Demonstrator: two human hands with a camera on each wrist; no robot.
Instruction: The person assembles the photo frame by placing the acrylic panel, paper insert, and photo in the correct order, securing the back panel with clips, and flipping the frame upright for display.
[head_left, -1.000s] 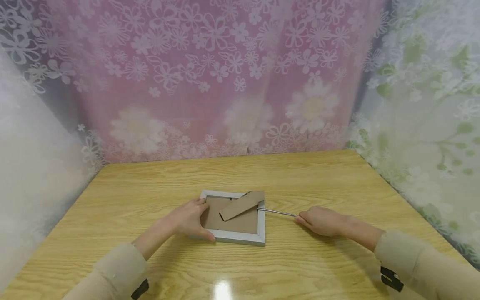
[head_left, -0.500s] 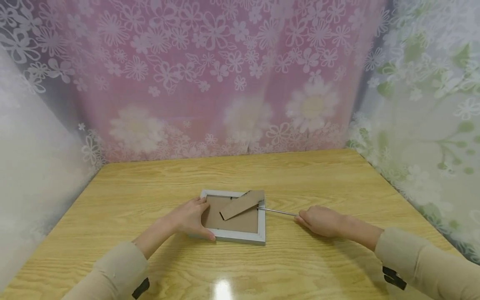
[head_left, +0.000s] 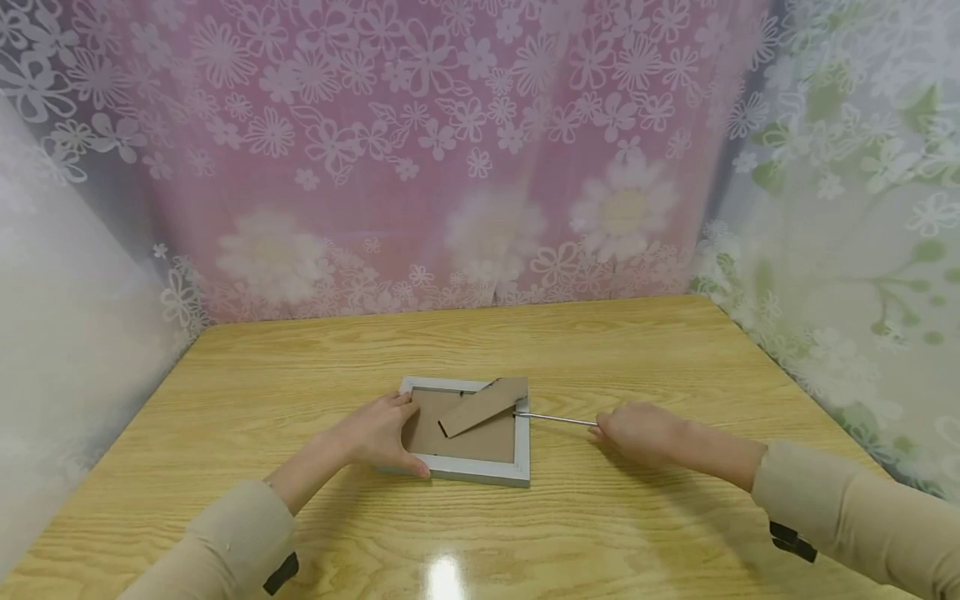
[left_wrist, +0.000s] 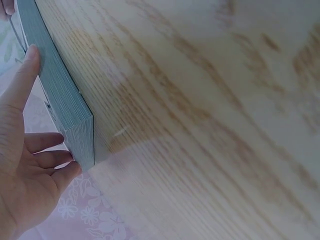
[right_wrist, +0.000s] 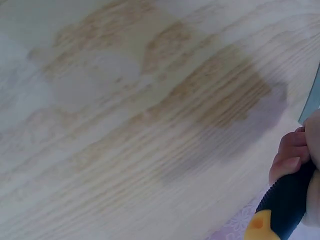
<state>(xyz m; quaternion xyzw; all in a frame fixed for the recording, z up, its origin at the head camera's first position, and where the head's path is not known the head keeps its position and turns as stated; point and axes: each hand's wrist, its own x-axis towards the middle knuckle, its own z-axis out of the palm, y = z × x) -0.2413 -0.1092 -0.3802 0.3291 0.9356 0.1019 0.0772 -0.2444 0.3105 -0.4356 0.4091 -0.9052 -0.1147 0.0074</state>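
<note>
A picture frame (head_left: 480, 468) with a silver-grey border lies back side up on the table, its brown backing board (head_left: 480, 448) showing. The cardboard stand leg (head_left: 483, 407) slants across the board to the far right corner. My left hand (head_left: 378, 433) holds the frame's left end, thumb along the near side and fingers at the left edge. In my right hand (head_left: 641, 433) is a screwdriver; its metal shank (head_left: 558, 418) reaches left to the frame's right inner edge, by the board. The right wrist view shows its black and yellow handle (right_wrist: 287, 202) inside the curled fingers.
The wood-grain table (head_left: 315, 358) extends around the frame. Behind it hangs a pink flowered curtain (head_left: 390, 200), with pale curtains at the left and right sides (head_left: 847, 275). A bright light reflection lies on the table's near part.
My right hand has shifted slightly upward and turned a little on the screwdriver, whose tip stays at the frame's right edge. The left hand keeps its hold on the frame.
</note>
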